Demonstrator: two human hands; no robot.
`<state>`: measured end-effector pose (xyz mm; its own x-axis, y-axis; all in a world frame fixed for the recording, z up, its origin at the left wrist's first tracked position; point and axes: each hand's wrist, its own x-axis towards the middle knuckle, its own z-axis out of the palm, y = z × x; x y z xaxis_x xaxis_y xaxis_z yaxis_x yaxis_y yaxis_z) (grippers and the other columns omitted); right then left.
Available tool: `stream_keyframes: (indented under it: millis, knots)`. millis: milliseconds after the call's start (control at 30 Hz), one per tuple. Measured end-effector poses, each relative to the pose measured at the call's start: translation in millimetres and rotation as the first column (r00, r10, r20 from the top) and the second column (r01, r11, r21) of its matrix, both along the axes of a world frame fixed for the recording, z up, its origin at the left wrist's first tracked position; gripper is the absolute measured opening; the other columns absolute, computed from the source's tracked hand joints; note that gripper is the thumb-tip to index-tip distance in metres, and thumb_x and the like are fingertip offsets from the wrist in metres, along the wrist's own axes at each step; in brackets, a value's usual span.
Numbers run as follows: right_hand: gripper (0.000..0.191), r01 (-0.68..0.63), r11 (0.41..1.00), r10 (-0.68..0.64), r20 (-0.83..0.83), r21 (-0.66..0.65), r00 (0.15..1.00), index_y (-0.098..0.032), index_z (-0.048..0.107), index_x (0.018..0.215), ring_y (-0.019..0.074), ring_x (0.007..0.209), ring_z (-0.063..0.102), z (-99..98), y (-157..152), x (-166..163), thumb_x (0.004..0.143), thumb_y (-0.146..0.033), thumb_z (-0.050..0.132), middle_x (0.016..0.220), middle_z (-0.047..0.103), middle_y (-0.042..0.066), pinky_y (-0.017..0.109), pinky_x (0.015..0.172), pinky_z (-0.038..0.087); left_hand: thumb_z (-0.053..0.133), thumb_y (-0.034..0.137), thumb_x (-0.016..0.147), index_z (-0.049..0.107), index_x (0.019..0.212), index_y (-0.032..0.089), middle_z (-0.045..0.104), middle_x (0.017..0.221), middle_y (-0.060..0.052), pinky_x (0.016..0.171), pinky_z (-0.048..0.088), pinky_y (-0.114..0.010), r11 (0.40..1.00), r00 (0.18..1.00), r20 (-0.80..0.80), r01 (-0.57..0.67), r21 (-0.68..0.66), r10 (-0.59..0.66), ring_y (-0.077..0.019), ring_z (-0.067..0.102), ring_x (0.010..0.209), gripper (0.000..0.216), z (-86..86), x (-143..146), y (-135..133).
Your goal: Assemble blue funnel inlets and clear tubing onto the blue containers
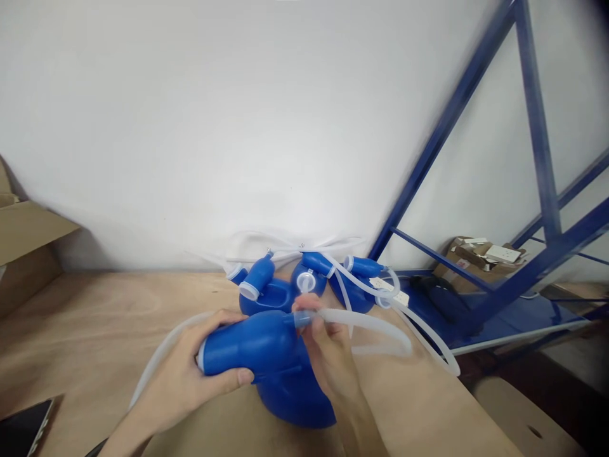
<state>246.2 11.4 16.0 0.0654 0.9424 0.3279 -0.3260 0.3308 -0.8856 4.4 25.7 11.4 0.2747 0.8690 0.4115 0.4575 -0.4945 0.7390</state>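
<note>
My left hand [195, 371] wraps round a blue bottle-shaped urinal cup [252, 343], its pale-rimmed wide end against my palm and its narrow neck pointing right. At that neck, my right hand [328, 343] pinches the end of a translucent hose [375, 319], whose tip surrounds the blue neck. From there the hose loops out to the right. Directly below the cup is a blue plastic container [299, 397], partly covered by my hands and the cup. Just behind stand similar blue containers [269, 297], with more blue cups [259, 276] and hoses lying on and around them.
The wooden tabletop [104, 304] meets a white wall. A cardboard box [33, 235] stands at the left, and a dark flat device [26, 425] lies at the near left. Blue metal framing [447, 120] rises at the right, near a power strip [390, 292] and a box of white parts [476, 254].
</note>
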Motion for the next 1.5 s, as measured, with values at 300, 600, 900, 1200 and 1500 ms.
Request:
stream_keyframes:
  millis: [300,600,900,1200,1500]
  knots:
    - [0.042,-0.002,1.0,0.002,-0.069,-0.002,0.998,-0.038,0.079,0.122,0.0176,0.081,0.066,0.0,5,12,0.086,-0.057,0.083,0.102,0.07,0.002,0.033,0.076,0.061,0.085,0.059,0.073,0.075,0.113,0.03,0.082,0.114,-0.004,0.089,0.066,-0.041,0.995,0.995,0.063,-0.067,-0.074,0.072,-0.0321,0.079,0.102,0.051,6.1,5,-1]
    - [0.04,0.256,0.966,-0.256,0.028,-0.022,0.966,-0.028,0.078,0.112,0.0282,0.099,0.079,1.6,3,8,0.076,-0.037,0.093,0.101,0.085,0.005,0.044,0.091,0.066,0.085,0.058,0.074,0.076,0.114,0.03,0.084,0.113,-0.004,0.085,0.068,-0.04,0.999,0.999,-0.003,-0.047,-0.007,0.047,-0.0329,0.08,0.101,0.049,3.1,1,3]
    - [0.025,0.211,0.975,-0.215,0.061,0.069,0.975,-0.027,0.071,0.108,0.0288,0.111,0.079,3.9,-1,5,0.09,-0.04,0.083,0.111,0.084,0.006,0.047,0.099,0.064,0.084,0.054,0.077,0.076,0.116,0.031,0.083,0.117,-0.004,0.084,0.068,-0.038,1.0,1.0,0.028,-0.002,-0.025,0.003,-0.0333,0.08,0.105,0.047,2.2,-2,4]
    - [0.025,0.368,0.93,-0.368,0.014,0.013,0.93,-0.026,0.082,0.098,0.0241,0.09,0.078,-0.8,1,-3,0.081,-0.043,0.088,0.097,0.082,0.004,0.037,0.083,0.066,0.085,0.058,0.077,0.073,0.118,0.031,0.084,0.115,-0.003,0.086,0.068,-0.039,0.995,0.998,-0.029,-0.052,0.087,0.054,-0.031,0.081,0.102,0.051,2.4,1,4]
    - [0.049,0.295,0.948,-0.301,-0.033,-0.122,0.953,-0.026,0.083,0.11,0.0271,0.089,0.078,-1.3,4,9,0.064,-0.036,0.098,0.089,0.083,0.005,0.042,0.084,0.066,0.084,0.06,0.08,0.071,0.12,0.033,0.084,0.113,0.001,0.078,0.068,-0.029,0.964,0.995,-0.078,-0.042,0.261,0.064,-0.0259,0.083,0.095,0.051,3.4,-1,2]
